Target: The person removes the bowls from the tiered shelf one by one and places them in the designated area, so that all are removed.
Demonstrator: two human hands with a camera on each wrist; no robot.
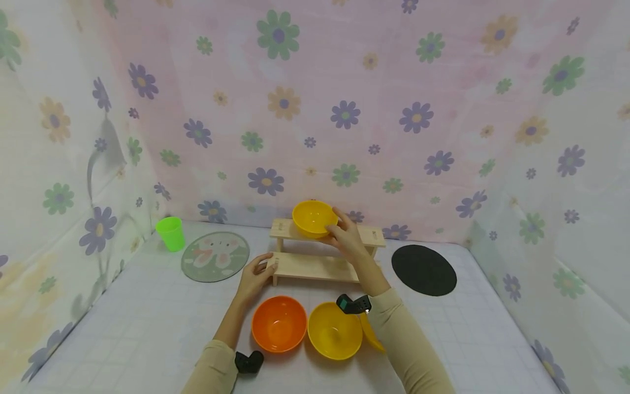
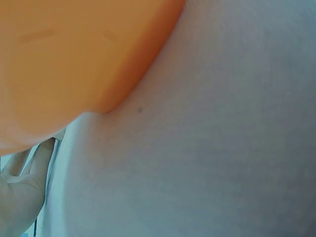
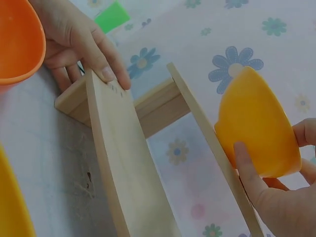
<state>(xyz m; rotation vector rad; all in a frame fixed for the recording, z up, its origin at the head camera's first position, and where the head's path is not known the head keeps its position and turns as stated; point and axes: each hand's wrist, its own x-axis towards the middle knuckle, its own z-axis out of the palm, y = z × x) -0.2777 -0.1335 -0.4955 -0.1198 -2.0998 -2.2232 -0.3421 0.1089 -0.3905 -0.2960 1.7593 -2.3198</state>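
Note:
A two-tier wooden rack [image 1: 315, 266] stands on the table near the back wall. Fingers and thumb of my right hand [image 1: 347, 239] pinch the side of a small yellow bowl [image 1: 314, 218], which is upright at the upper tier. Its base meets the upper board in the right wrist view, though whether its weight rests there I cannot tell. Meanwhile my left hand [image 1: 255, 278] grips the left end of the lower board, thumb and fingers around its edge [image 3: 94, 84]. An orange bowl [image 1: 279, 324] fills the upper left of the left wrist view.
Beside the orange bowl are a larger yellow bowl [image 1: 334, 331] and another yellow bowl [image 1: 372, 335], partly hidden by my right forearm. A green cup [image 1: 170, 234] and a round rabbit mat [image 1: 215, 257] lie left; a black round mat [image 1: 424, 270] lies right. Flowered cloth encloses the table.

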